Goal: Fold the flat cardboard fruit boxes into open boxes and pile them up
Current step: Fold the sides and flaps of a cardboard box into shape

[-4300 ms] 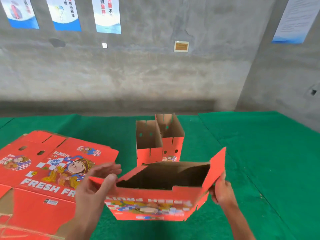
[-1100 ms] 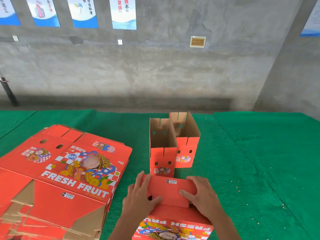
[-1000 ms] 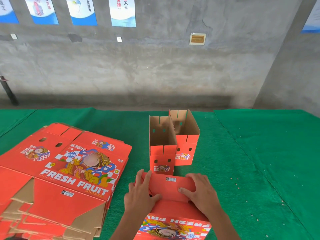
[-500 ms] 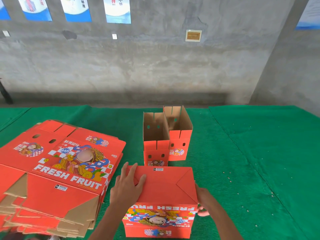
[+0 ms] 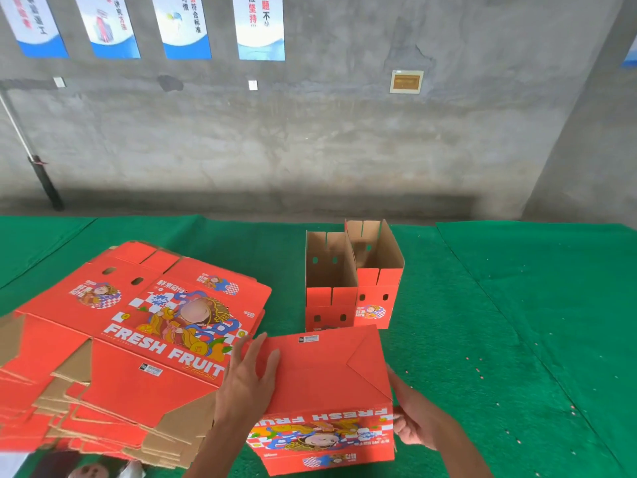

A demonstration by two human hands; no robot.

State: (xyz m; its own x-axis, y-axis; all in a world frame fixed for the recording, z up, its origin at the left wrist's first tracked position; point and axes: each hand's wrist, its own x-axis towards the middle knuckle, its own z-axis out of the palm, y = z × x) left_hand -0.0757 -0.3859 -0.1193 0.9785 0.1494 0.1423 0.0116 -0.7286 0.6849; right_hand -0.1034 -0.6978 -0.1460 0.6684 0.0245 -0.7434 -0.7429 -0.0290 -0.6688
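Observation:
A red cardboard fruit box (image 5: 327, 377) stands upside down on the green mat in front of me, its folded bottom flaps facing up and its printed side toward me. My left hand (image 5: 246, 381) lies flat on the left part of those flaps, fingers straight. My right hand (image 5: 412, 419) holds the box's right side near its lower corner, with the fingers partly hidden behind the wall. A stack of flat red boxes (image 5: 138, 339) lies to the left. Two folded open boxes (image 5: 351, 281) stand upright side by side just behind the box.
The green mat (image 5: 517, 322) covers the whole work surface and stretches wide to the right. A grey concrete wall with posters rises behind it. A dark pole (image 5: 41, 174) leans at the far left.
The bottom flaps went from half closed under both hands to lying flat. My right hand slid off the top to the box's right side. My left hand stayed flat on top.

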